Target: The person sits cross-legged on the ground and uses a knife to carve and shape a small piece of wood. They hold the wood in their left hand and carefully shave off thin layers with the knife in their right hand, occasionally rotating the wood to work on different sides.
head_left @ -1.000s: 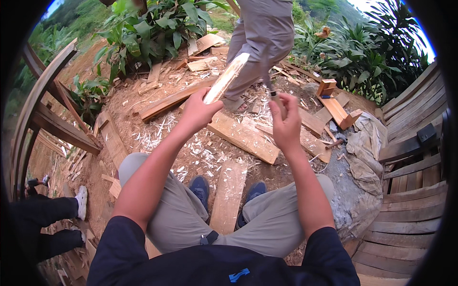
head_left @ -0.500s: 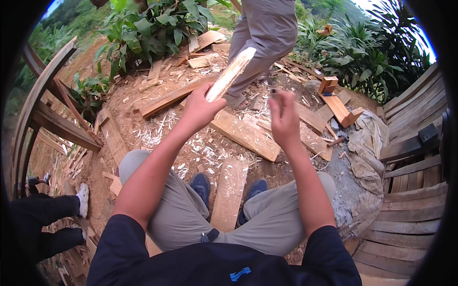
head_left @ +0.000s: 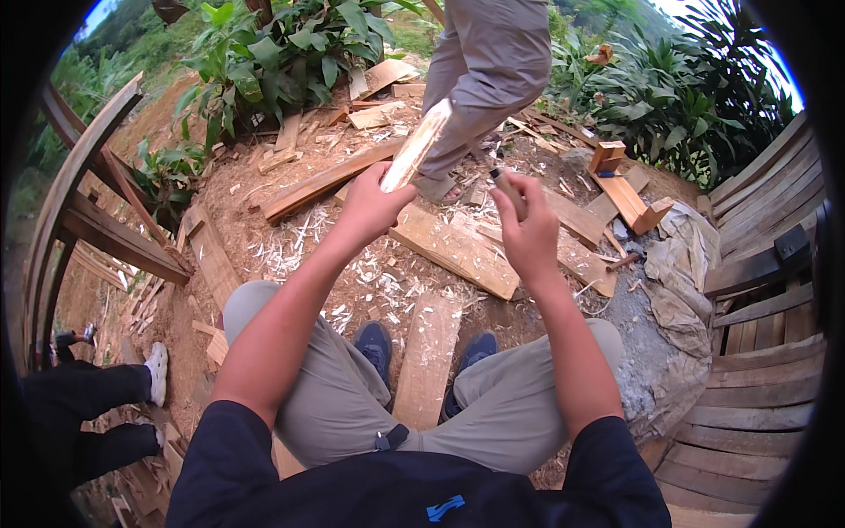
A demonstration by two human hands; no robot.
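Observation:
My left hand [head_left: 371, 202] is closed around the lower end of a pale whittled piece of wood [head_left: 419, 147]. The wood tilts up and away to the right, its upper end narrowed and rough-cut. To the right, my right hand [head_left: 533, 231] grips a knife [head_left: 508, 190] by its brownish handle, with a dark collar at the top. Its blade is thin and blurred, hard to make out against the ground. Knife and wood are apart, with a gap between the two hands.
A person in grey trousers [head_left: 493, 66] stands just ahead. Boards [head_left: 453, 246] and shavings lie on the dirt, with one plank [head_left: 429, 352] between my shoes. Right are a wooden bracket-like piece [head_left: 627, 198], a crumpled sheet [head_left: 682, 273] and a slatted wooden bench [head_left: 757, 378]. Another person's legs [head_left: 97, 392] show at left.
My right hand has turned, so more of the knife's handle shows and the blade points farther up and left. The wood in my left hand has dipped slightly.

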